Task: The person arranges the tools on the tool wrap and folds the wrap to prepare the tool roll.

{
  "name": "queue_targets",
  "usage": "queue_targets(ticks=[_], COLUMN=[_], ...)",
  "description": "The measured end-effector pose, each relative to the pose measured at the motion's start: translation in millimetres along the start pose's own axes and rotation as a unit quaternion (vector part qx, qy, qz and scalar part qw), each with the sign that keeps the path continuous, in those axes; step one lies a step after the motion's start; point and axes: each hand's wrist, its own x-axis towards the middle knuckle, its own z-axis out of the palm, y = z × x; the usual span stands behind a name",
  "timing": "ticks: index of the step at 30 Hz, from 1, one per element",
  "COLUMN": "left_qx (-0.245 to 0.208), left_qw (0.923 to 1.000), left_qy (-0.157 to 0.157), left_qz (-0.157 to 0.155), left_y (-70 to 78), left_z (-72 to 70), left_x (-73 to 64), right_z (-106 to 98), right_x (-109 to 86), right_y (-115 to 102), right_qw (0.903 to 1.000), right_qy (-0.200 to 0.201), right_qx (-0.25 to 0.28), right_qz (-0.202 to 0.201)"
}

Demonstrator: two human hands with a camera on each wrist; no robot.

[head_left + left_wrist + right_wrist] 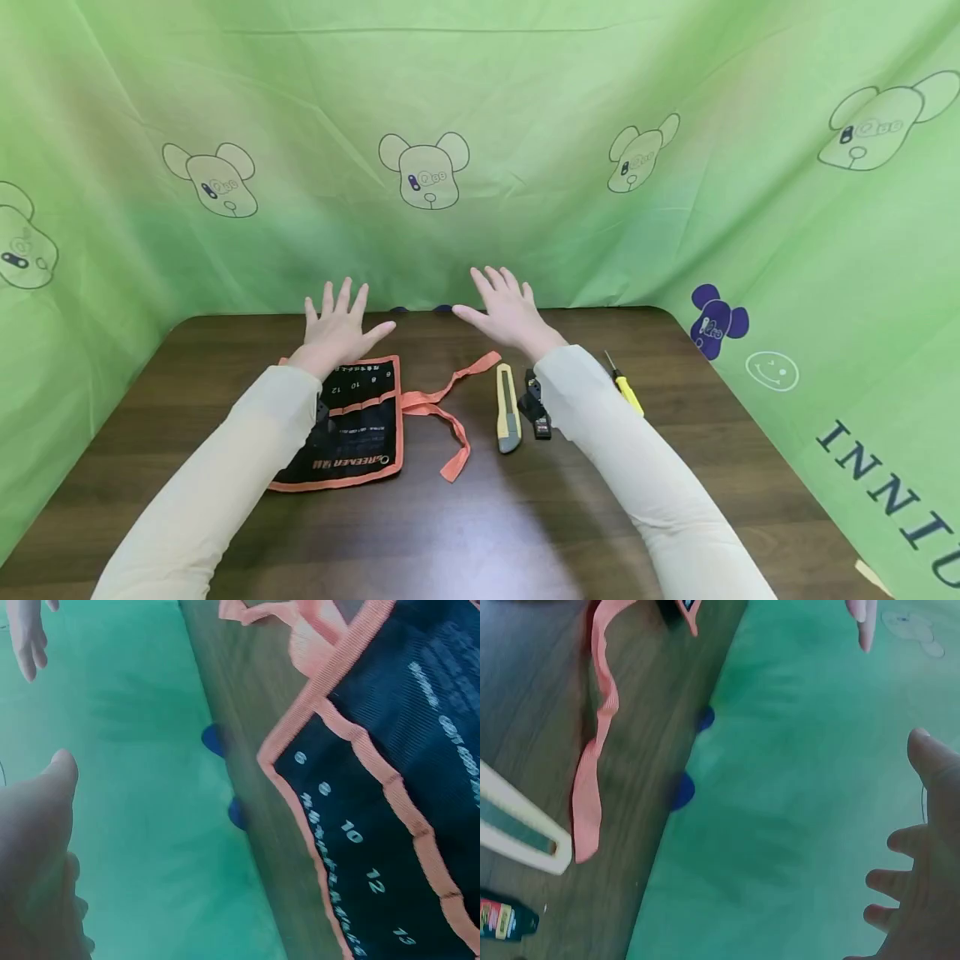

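Both hands are held out over the far part of the table with fingers spread, and neither holds anything. The left hand (335, 335) is above the far edge of a black tool pouch (375, 429) with orange trim, numbered slots and orange tie straps (442, 400). Its forearm hides the pouch's left side. My right hand (508, 312) reaches beyond a yellow and grey utility knife (507, 408). Beside the knife lies a small black item (542, 427) with a label, partly covered by the right sleeve. A yellow-handled screwdriver (628, 392) lies right of that forearm.
The brown wooden table (465, 542) meets a green curtain (315, 233) printed with bear heads at its back and sides. A small pale object (873, 577) shows at the table's right edge near the front.
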Motion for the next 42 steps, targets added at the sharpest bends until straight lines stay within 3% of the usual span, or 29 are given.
queue_targets(ticks=[17, 32, 42], left_qx=[-0.009, -0.011, -0.012], left_qw=[0.9993, 0.9980, 0.9973], left_qy=[0.033, 0.046, 0.043], left_qz=[0.017, 0.042, 0.058], left_y=[-38.0, -68.7, -89.7], left_z=[21.1, 41.6, 54.3], left_x=[-19.2, -30.9, -45.0], right_z=[26, 64, 91], right_x=[-10.1, -27.8, -35.5], right_y=[-40, -65, -74], right_qw=[0.9967, 0.9885, 0.9854], right_qy=[0.006, -0.016, -0.038], right_qx=[0.034, 0.105, 0.118], right_qz=[-0.074, -0.108, -0.117])
